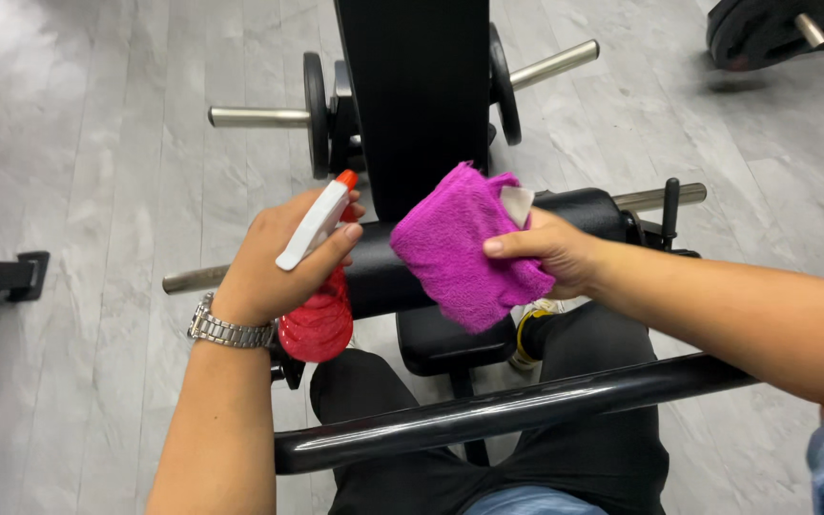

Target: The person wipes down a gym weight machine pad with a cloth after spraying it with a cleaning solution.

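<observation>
Two hands are raised over a black gym machine, seen from above.

Left hand (274, 267): wrapped around a red spray bottle (319, 319), fingers curled over its white trigger head (312, 229). The orange nozzle tip (346, 178) points to the far right, toward the cloth. The bottle body hangs below the palm, on the near side of the hand. A metal wristwatch (226, 331) sits on this wrist.

Right hand (555, 250): pinching a magenta microfibre cloth (464, 246), thumb on the near face of it, fingers hidden behind. The cloth is bunched and droops down and left from the grip. A small pale tag (517, 202) shows at its far right edge. The cloth is just right of the nozzle, not touching it.

Position of both items: held in the air in front of the black padded roller (584, 208) and the upright black pad (412, 95) of the machine. Whether the cloth touches the roller, I cannot tell.

Surroundings: a glossy black bar (488, 410) crosses the near part of the view, over the person's legs in black trousers (612, 448). A small black seat pad (455, 341) lies between the knees. Far behind the upright pad, chrome weight pegs (259, 117) stick out left and right, with black discs on them. A black weight plate (765, 29) lies at far right on the grey wood-look floor (97, 191).
</observation>
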